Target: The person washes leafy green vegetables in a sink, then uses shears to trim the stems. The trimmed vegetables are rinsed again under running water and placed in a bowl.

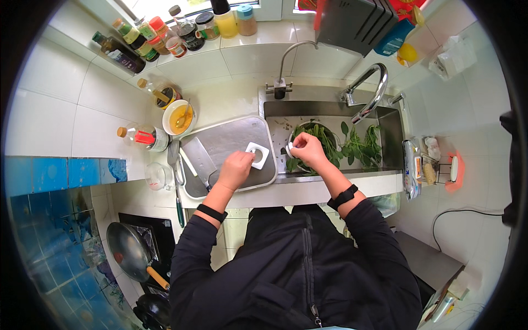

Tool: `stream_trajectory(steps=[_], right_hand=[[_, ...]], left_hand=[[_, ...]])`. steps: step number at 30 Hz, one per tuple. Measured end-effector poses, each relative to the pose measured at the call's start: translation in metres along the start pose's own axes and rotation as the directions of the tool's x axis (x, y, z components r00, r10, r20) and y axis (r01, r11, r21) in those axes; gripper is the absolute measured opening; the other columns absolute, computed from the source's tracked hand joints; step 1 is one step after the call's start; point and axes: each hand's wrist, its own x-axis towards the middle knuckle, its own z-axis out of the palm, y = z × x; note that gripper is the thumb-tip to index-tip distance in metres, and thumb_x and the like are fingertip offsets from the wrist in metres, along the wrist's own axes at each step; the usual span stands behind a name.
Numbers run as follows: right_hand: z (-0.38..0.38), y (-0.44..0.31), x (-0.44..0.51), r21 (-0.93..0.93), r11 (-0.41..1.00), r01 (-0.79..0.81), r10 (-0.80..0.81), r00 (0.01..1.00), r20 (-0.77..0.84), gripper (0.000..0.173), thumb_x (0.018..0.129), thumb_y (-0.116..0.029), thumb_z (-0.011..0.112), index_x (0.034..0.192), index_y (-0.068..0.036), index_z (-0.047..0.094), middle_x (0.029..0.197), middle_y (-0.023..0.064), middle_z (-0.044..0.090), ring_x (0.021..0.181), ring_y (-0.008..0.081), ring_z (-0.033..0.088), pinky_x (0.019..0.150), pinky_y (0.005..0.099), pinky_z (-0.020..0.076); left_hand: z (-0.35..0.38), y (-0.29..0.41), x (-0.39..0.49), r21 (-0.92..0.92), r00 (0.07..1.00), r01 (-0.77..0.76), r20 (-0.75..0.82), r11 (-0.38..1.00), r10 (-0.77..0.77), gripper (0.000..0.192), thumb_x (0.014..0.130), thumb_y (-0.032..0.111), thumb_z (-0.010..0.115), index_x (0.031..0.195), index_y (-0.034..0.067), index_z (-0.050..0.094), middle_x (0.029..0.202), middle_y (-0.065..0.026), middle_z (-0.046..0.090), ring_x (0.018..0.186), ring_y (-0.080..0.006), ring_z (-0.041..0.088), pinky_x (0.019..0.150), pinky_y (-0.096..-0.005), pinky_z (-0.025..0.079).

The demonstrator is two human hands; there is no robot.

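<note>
A small square white jar (259, 164) with a round opening stands on the grey cutting board (231, 131). The fingertips of my left hand (236, 170) are bunched together at the jar's left edge. Whether they pinch anything cannot be made out. My right hand (309, 152) is over the sink and grips a round white lid (289, 150), partly covered by the fingers. Below that hand, leafy green vegetables (317, 131) lie in and over a round bowl. A cleaver (199, 156) rests on the board, left of my left hand, its handle toward me.
More leafy greens (363, 144) lie in the steel sink (390, 140), under a chrome faucet (383, 82). A bowl of beaten egg (178, 119), a glass cup (158, 176) and bottles (159, 139) line the left side. A wok (128, 249) sits on the stove at lower left.
</note>
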Motion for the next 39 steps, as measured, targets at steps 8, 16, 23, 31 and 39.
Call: stream_trajectory(steps=[8,16,23,31,39], right_hand=[[0.057,0.063,-0.030,0.071,0.996,-0.056,0.025,0.923,0.385,0.016,0.072,-0.012,0.073,0.079,-0.005,0.061,0.073,0.0014,0.061,0.065,0.0122,0.057,0.062,0.0262,0.0486],[0.063,0.098,-0.016,0.425,0.545,-0.723,0.368,0.662,0.653,0.018,0.088,-0.014,0.068,0.103,-0.007,0.062,0.098,0.0025,0.065,0.088,0.0128,0.063,0.083,0.0288,0.0535],[-0.004,0.113,-0.038,0.417,0.578,-0.702,0.386,0.685,0.618,0.015,0.091,-0.015,0.065,0.104,-0.008,0.060,0.098,0.0030,0.065,0.088,0.0135,0.064,0.081,0.0296,0.0542],[-0.019,0.104,-0.065,0.516,0.606,-0.606,0.257,0.762,0.594,0.014,0.088,-0.011,0.067,0.099,-0.006,0.060,0.094,0.0032,0.063,0.082,0.0136,0.063,0.078,0.0281,0.0547],[0.058,0.041,-0.040,0.290,0.750,-0.595,0.286,0.686,0.669,0.070,0.078,-0.011,0.071,0.139,0.002,0.038,0.087,0.0052,0.063,0.072,0.0131,0.062,0.066,0.0258,0.0537]], left_hand=[[-0.013,0.000,0.000,0.001,0.988,0.154,0.020,0.988,-0.154,0.009,0.084,0.008,0.070,0.093,0.006,0.070,0.086,-0.0124,0.070,0.076,-0.0312,0.067,0.068,-0.0382,0.054],[-0.019,0.013,-0.010,-0.284,0.863,0.487,0.007,0.826,-0.506,0.011,0.087,0.008,0.071,0.096,0.003,0.072,0.086,-0.0126,0.071,0.073,-0.0240,0.068,0.066,-0.0322,0.054],[-0.009,0.015,0.013,0.055,0.994,-0.079,0.086,0.995,0.074,0.011,0.079,0.005,0.066,0.090,0.008,0.066,0.086,-0.0082,0.067,0.079,-0.0272,0.064,0.067,-0.0370,0.054],[0.001,0.000,0.043,0.135,0.933,0.076,0.340,0.988,-0.118,0.002,0.080,0.008,0.062,0.081,0.007,0.064,0.079,-0.0129,0.063,0.079,-0.0332,0.062,0.070,-0.0458,0.053],[-0.005,0.007,0.036,0.176,0.973,0.094,0.193,0.980,-0.128,0.007,0.081,0.012,0.069,0.081,0.006,0.067,0.074,-0.0122,0.065,0.069,-0.0340,0.063,0.064,-0.0441,0.052]])
